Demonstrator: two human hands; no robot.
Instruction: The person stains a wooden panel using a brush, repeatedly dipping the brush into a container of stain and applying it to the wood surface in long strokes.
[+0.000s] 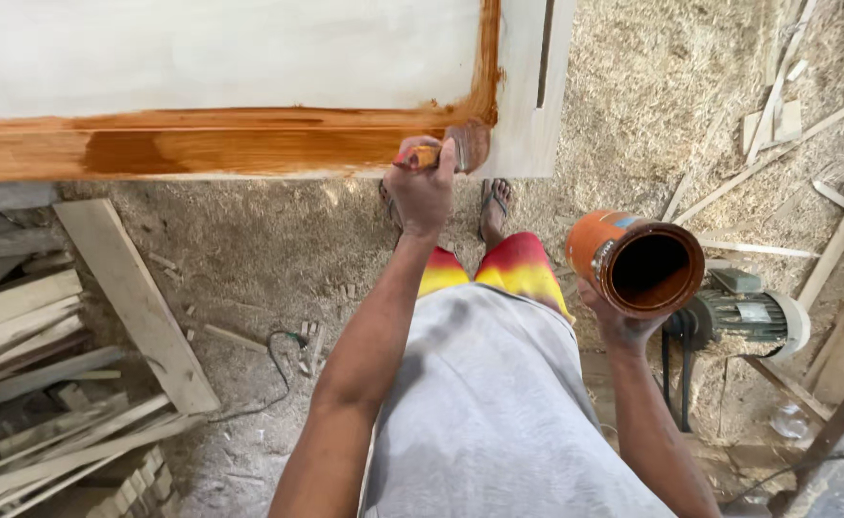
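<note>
Door panel [220,58] cut off top and left; stain covers only the bottom rail and part of the right stile. Sawdust floor [633,86] open right of it, plank pile [28,384] crowds lower left. Tin [638,264]: right hand [618,321] clamped underneath, fingers hidden, inside dark. Left hand [422,187] closed on brush [446,152], handle mostly covered, bristles at panel's bottom-right corner.

Head camera, single view, steep downward look.
Worn at head height, facing down over the torso; wooden panel [230,58] at 11 o'clock, sawdust floor [278,249] beneath, arms close below.
</note>
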